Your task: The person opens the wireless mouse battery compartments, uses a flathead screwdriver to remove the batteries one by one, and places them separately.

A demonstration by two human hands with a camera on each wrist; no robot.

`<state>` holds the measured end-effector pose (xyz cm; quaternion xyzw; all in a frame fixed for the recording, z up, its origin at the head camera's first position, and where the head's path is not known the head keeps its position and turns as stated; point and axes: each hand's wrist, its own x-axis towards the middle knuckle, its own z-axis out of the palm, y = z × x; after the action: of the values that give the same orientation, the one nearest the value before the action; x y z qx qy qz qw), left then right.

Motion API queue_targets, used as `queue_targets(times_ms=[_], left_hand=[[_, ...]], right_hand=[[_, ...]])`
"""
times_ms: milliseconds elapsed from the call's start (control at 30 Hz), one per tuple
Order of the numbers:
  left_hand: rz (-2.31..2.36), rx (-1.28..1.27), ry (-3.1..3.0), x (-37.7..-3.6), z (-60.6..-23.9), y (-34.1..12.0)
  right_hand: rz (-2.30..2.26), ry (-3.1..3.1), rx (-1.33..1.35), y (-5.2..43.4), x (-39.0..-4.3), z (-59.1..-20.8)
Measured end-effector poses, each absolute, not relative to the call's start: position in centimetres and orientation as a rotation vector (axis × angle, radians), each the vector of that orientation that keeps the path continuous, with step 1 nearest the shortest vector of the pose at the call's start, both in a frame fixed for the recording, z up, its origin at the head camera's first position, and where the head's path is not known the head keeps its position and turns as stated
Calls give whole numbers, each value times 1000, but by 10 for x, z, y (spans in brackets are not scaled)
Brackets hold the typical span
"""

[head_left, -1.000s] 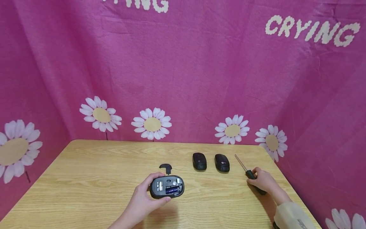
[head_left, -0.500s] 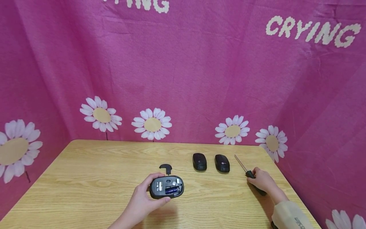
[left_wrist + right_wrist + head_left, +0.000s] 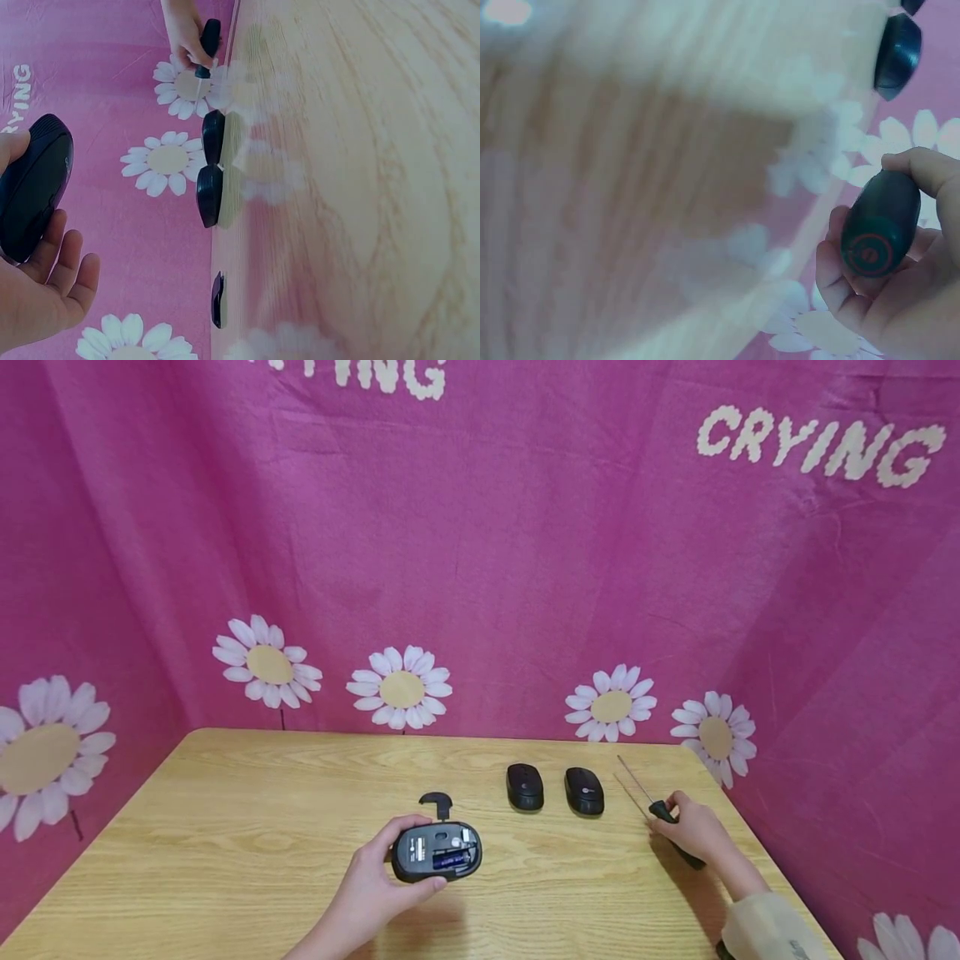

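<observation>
Head view: upturned black mouse, battery exposed

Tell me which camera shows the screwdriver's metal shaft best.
The head view: the screwdriver shows whole there, thin shaft angled up from the right hand. The left wrist view shows it small and far off; the right wrist view shows only the handle's butt end.

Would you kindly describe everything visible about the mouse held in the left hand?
The mouse is black, seemingly plastic, and turned underside up just above the wooden table. Its battery bay is open, showing a blue battery and a pale label. The left hand grips it, thumb at the near edge, fingers round the far side. A small black cover lies just behind it, apart.
</observation>
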<state>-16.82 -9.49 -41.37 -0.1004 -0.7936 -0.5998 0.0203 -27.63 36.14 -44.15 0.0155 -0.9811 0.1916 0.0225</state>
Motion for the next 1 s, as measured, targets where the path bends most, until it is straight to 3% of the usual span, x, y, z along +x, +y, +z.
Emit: queue_targets(times_ms=[1000], left_hand=[[-1859,-352,-2461,-169,-412,-102]], right_hand=[[487,-2659,422,323,-259,-357]])
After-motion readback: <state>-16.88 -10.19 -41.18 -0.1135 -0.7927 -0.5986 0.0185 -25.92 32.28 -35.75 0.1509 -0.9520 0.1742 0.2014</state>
